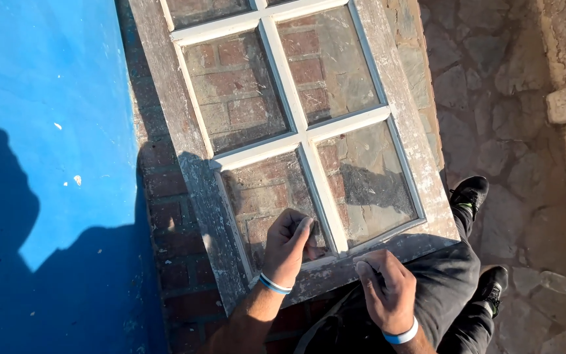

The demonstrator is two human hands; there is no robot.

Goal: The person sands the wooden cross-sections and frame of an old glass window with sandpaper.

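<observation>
An old wooden window sash (309,131) with peeling white glazing bars lies on a brick ledge (165,216) beside a blue wall (47,98). The left hand (287,249) rests curled on the lower-left pane (whether it pinches anything, I cannot tell). The right hand (388,288) presses loosely closed on the sash's bottom rail, beside black shoes (470,193).

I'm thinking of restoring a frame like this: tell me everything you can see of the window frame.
The window frame is old wood, grey and weathered, with flaking pale paint on its crossing bars. Dusty glass panes show brick and stone behind. It lies tilted across a brick ledge. The left hand presses a lower pane; the right hand rests at its bottom rail.
</observation>
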